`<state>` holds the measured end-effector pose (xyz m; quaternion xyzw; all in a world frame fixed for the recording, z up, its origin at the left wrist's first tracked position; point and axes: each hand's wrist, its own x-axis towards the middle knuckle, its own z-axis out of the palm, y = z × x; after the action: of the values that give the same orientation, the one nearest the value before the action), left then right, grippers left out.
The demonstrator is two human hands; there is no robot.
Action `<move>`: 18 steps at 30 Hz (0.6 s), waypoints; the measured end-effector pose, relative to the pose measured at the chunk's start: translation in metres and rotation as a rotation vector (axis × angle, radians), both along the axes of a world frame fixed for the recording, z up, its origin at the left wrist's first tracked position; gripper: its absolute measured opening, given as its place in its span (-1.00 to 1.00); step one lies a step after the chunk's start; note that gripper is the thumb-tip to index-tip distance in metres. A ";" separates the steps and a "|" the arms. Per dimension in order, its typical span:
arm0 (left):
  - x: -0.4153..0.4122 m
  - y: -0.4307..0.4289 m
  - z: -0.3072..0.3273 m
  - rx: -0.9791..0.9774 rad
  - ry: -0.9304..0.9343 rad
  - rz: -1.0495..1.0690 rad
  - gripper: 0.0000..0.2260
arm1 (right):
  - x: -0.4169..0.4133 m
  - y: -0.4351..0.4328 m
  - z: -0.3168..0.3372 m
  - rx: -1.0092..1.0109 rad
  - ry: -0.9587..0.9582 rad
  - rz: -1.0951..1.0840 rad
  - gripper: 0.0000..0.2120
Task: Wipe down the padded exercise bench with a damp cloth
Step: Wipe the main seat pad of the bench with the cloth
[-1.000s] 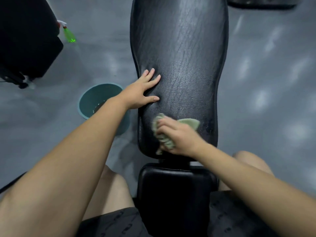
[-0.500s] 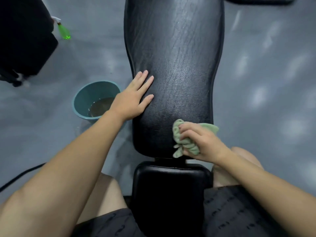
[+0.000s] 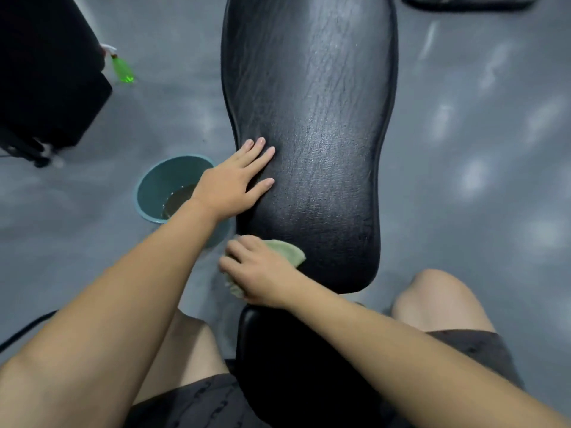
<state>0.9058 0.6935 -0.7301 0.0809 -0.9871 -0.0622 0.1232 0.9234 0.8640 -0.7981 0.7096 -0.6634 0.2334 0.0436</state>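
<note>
The black padded bench back pad runs up the middle of the view, its surface creased and shiny. A second black seat pad lies below it, between my knees. My left hand rests flat on the pad's left edge, fingers straight. My right hand grips a crumpled pale green cloth against the pad's near left corner; most of the cloth is hidden under the hand.
A teal bucket with dark water stands on the grey floor left of the bench, partly behind my left forearm. A green spray bottle lies further back, beside a black padded block. Another dark pad edge shows top right.
My right hand has swept the cloth from the pad's near right side across to its near left corner. The left hand stays flat on the left edge.
</note>
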 end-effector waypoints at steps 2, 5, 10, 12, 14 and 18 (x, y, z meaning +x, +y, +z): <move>0.000 -0.005 0.010 -0.007 -0.064 -0.011 -0.44 | 0.007 -0.017 -0.002 -0.004 -0.024 0.002 -0.80; 0.001 -0.005 0.012 -0.003 -0.092 -0.004 -0.43 | -0.004 -0.002 0.002 0.013 -0.052 0.078 -0.77; 0.002 0.006 -0.010 -0.019 0.087 0.043 -0.49 | -0.059 0.094 0.012 0.088 -0.108 0.079 -0.71; 0.001 0.011 -0.020 -0.051 0.143 0.062 -0.50 | -0.085 0.138 0.013 0.048 -0.090 -0.018 -0.72; -0.001 0.016 -0.026 -0.011 0.182 0.083 -0.52 | -0.103 0.173 0.014 0.009 -0.055 -0.099 -0.71; -0.002 0.015 -0.026 0.037 0.199 0.079 -0.54 | -0.105 0.175 0.005 -0.059 -0.003 -0.135 -0.74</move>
<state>0.9035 0.7086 -0.7558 0.1155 -0.9648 -0.0830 0.2214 0.8187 1.0392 -0.7932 0.6613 -0.7025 0.2507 0.0790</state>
